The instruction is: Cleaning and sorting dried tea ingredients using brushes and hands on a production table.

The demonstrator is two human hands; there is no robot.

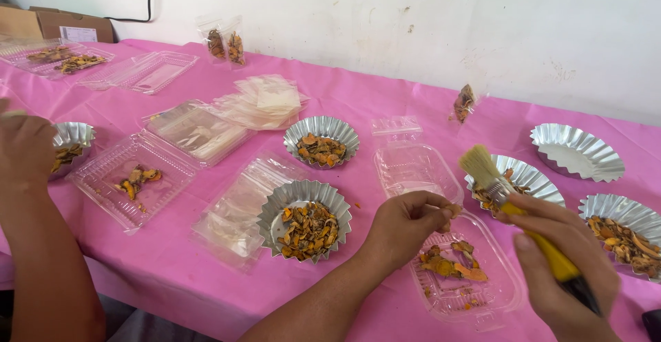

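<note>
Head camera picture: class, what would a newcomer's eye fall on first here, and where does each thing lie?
First the bright pink tablecloth that covers the whole table, dotted with shiny fluted foil cups of orange-brown dried pieces. Next, at lower right, the right hand holding a yellow-handled brush, bristles up, beside the left hand, which pinches a dried piece over a clear plastic tray. At far left, another person's arm reaches in.

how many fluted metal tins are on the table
6: far left by a co-worker's arm, centre back, centre front, behind the brush, empty at right back, right edge.
</note>
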